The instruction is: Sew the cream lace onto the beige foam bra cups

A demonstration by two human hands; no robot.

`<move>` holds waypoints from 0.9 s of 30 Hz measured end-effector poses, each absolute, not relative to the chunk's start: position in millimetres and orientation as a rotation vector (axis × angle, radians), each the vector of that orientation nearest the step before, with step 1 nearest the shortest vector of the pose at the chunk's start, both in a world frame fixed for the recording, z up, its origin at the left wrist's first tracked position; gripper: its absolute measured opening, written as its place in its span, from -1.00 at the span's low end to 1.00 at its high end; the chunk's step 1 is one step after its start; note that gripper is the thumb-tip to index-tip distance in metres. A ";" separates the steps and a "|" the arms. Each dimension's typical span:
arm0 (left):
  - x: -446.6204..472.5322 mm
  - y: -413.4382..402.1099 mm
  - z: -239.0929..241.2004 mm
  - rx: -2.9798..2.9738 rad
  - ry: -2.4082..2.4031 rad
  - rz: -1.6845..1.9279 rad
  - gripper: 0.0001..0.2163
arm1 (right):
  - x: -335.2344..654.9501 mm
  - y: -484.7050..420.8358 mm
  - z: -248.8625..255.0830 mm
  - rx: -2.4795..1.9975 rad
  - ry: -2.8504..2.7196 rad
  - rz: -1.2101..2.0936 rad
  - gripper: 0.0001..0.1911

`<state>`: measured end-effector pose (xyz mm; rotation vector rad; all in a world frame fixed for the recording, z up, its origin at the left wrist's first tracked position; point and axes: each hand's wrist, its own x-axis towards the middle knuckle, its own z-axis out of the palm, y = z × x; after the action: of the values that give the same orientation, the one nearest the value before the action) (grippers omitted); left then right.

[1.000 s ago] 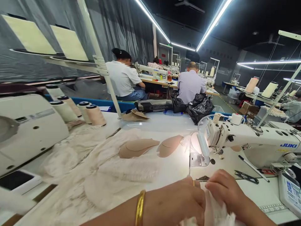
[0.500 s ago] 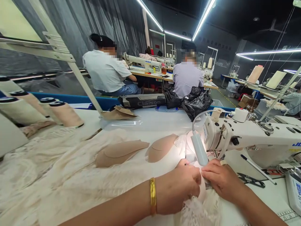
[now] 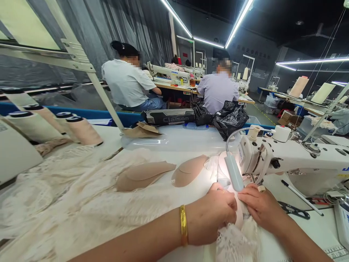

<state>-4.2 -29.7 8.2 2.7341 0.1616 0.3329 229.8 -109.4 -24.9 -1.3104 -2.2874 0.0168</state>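
My left hand (image 3: 214, 216), with a gold bangle at the wrist, is closed on a pale pink bra cup piece (image 3: 239, 214). White lace (image 3: 234, 242) trails from it towards me. Opposite, my right hand (image 3: 263, 205) lies on the fabric's right edge, fingers stretched towards the left hand. Both sets of fingertips are just in front of the sewing machine (image 3: 257, 156); its needle area is largely hidden by a grey lamp (image 3: 234, 173). Two beige cup pieces (image 3: 145, 176) (image 3: 190, 171) lie on the table left of the hands.
Lace fabric (image 3: 81, 203) covers the left of the table. Thread cones (image 3: 83, 130) stand at the far left. Right of my hand lie black snips (image 3: 294, 210) and a white pen (image 3: 302, 198). Black bags (image 3: 230, 118) sit behind the table; two people work at machines beyond.
The whole view has shifted slightly, so everything appears a little further right. My hands keep nearly the same hold and place at the machine.
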 end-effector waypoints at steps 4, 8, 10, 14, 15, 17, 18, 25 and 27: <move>-4.3 -29.7 10.9 2.730 0.189 0.254 -0.72 | 231.1 -110.2 -25.5 -1.302 -2.279 0.038 -0.63; -3.8 -31.2 13.9 2.738 0.201 0.227 -0.72 | 231.8 -111.0 -26.2 -1.300 -2.263 0.039 -0.65; -3.5 -31.0 15.6 2.736 0.210 0.181 -0.69 | 231.5 -111.1 -26.1 -1.291 -2.263 0.017 -0.64; -3.7 -26.8 18.1 2.751 0.235 0.095 -0.67 | 232.2 -109.8 -27.4 -1.272 -2.303 -0.067 -0.59; -3.9 -25.0 18.5 2.755 0.237 0.086 -0.68 | 233.0 -109.2 -28.3 -1.265 -2.308 -0.095 -0.59; -4.2 -21.0 19.5 2.757 0.237 0.069 -0.70 | 235.0 -108.0 -30.8 -1.262 -2.319 -0.145 -0.58; -4.2 -18.8 20.1 2.758 0.236 0.056 -0.70 | 236.0 -107.5 -32.1 -1.269 -2.326 -0.166 -0.58; -1.1 -4.6 26.7 2.795 0.244 0.048 -0.67 | 239.4 -105.2 -37.2 -1.341 -2.323 -0.203 -0.57; -1.3 -2.0 27.1 2.816 0.252 0.069 -0.69 | 238.4 -105.7 -34.9 -1.328 -2.303 -0.178 -0.55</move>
<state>-1.3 -2.0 27.1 2.8165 0.2521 0.0692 238.4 -105.7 -34.9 -1.3284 -2.3029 -0.1776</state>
